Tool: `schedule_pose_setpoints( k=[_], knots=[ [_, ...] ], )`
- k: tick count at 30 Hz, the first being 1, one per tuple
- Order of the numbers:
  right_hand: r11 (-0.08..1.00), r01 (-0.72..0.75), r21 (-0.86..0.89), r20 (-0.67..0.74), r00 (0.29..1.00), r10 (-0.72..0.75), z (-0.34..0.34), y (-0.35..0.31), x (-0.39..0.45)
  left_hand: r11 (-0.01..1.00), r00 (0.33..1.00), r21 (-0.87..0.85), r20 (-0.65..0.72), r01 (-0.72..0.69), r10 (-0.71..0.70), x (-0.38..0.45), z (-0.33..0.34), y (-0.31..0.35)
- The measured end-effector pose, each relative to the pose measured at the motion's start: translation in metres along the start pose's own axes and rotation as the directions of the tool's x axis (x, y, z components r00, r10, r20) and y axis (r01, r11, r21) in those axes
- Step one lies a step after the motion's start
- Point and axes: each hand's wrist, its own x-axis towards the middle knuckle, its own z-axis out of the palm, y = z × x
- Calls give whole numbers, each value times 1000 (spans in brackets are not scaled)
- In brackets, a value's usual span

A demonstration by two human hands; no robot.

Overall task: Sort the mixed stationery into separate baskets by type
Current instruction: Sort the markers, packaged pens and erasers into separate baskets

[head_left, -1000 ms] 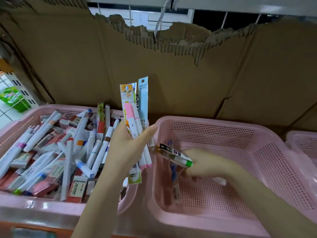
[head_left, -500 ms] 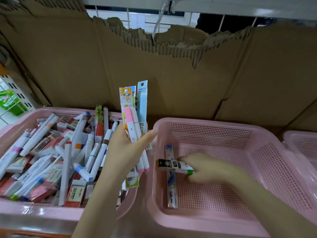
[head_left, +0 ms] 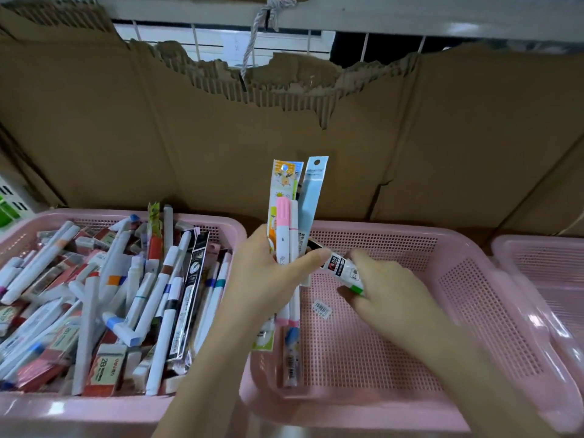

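Observation:
My left hand [head_left: 271, 279] holds a bundle of packaged pens [head_left: 289, 229] upright between the two baskets: pink-capped markers, a yellow cartoon pack and a light blue pack. Just to the right, my right hand [head_left: 385, 289] grips a white marker with a black label and green end [head_left: 343, 268], its tip touching the bundle. The left pink basket [head_left: 221, 222] is heaped with mixed pens, markers and eraser boxes [head_left: 104, 305]. In the middle pink basket [head_left: 458, 279] one packaged pen [head_left: 290, 358] lies along the left wall, with a barcode sticker [head_left: 321, 308] on the mesh floor.
A third pink basket [head_left: 543, 270] stands at the far right. Torn brown cardboard [head_left: 284, 128] forms a wall behind the baskets, under a white shelf rail with a hanging cord [head_left: 252, 42]. A green object [head_left: 6, 213] shows at the far left edge.
My right hand has lifted the green-ended marker from low in the middle basket up to the bundle in my left hand. The left hand stays roughly where it was.

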Motion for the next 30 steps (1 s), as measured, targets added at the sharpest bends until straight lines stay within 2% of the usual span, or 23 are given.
schedule_pose_setpoints(
  k=[7,14,24,30],
  knots=[
    [999,-36,-10,-12,999,36,3,9,-6,997,997,-41,-4,73,-73,4,17,2],
    [999,-13,38,46,999,11,6,18,-3,999,999,-35,-12,36,-36,6,26,6],
    [997,5,72,163,986,-17,12,43,6,994,996,-60,4,92,-92,13,17,3],
    [998,5,69,144,989,-15,9,53,10,991,994,-83,23,104,-103,18,15,3]
  ],
)
